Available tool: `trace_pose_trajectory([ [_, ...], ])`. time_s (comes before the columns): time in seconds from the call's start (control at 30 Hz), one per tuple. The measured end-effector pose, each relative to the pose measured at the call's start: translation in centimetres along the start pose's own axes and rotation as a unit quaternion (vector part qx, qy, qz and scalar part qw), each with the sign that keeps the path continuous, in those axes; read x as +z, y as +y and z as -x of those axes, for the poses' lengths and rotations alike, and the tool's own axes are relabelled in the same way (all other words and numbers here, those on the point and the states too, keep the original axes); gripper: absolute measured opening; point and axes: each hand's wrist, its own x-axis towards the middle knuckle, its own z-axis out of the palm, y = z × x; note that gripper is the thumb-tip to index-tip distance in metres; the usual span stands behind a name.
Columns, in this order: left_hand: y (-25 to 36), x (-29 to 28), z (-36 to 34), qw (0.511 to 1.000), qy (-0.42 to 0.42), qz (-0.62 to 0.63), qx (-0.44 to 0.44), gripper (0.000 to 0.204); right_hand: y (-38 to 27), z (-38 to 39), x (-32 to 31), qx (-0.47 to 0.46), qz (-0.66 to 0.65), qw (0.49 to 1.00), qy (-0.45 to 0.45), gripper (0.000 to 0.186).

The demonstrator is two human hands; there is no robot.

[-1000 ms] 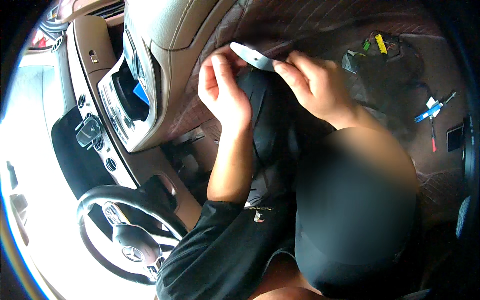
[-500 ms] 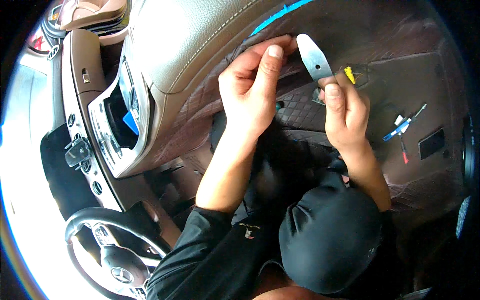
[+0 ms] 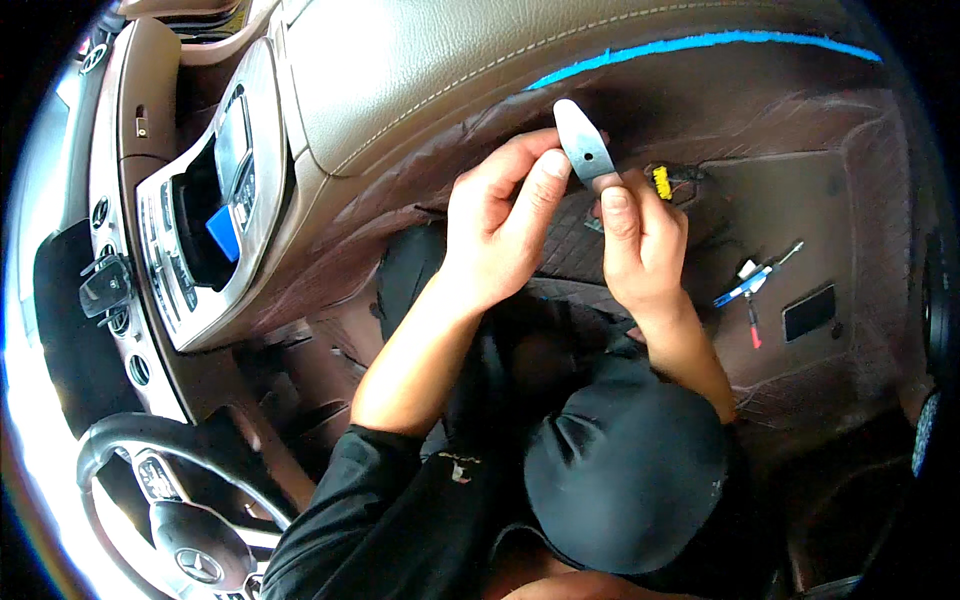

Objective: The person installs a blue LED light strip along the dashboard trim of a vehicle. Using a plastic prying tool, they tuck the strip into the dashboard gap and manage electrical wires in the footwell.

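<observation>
My right hand (image 3: 640,245) is shut on a flat grey plastic pry tool (image 3: 583,140). The tool stands upright, its rounded tip against the lower edge of the brown leather dashboard (image 3: 430,80), just under a strip of blue tape (image 3: 700,45). My left hand (image 3: 500,225) is beside it, fingers curled. Its index fingertip rests by the tool's left edge at the dark trim, and it holds nothing. A yellow connector (image 3: 661,182) on dark wires hangs just right of my right hand.
Below lies a brown quilted floor mat (image 3: 860,200) with a blue-and-white tool (image 3: 748,285), a red one and a black rectangle (image 3: 810,312). The centre console (image 3: 190,240) with a blue item is at left, and the steering wheel (image 3: 150,490) at lower left. A black cap (image 3: 630,480) fills the lower middle.
Both hands have risen toward the dashboard's lower edge. The pry tool went from lying flat to standing upright under the blue tape, and the view has shifted closer.
</observation>
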Motion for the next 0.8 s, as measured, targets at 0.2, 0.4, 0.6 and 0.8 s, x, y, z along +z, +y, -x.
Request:
trace_pose_trajectory([
  [0.2,0.1,1.0,-1.4,0.997,0.026,0.067,-0.006,0.035,0.3,-0.7,-0.6,-0.011,0.029,0.999,0.024,0.027],
  [0.4,-0.2,1.5,-1.9,0.989,0.031,0.141,0.007,0.031,0.3,-1.1,-0.7,-0.009,0.039,0.999,0.018,0.029],
  [0.6,-0.4,1.7,-2.1,0.990,0.030,0.136,0.033,0.029,0.1,-1.1,-0.2,0.033,0.030,0.999,0.012,0.030],
  [0.8,-0.4,2.2,-2.3,0.989,0.032,0.142,0.000,0.029,0.3,-0.8,0.1,0.082,0.031,0.996,0.004,0.032],
])
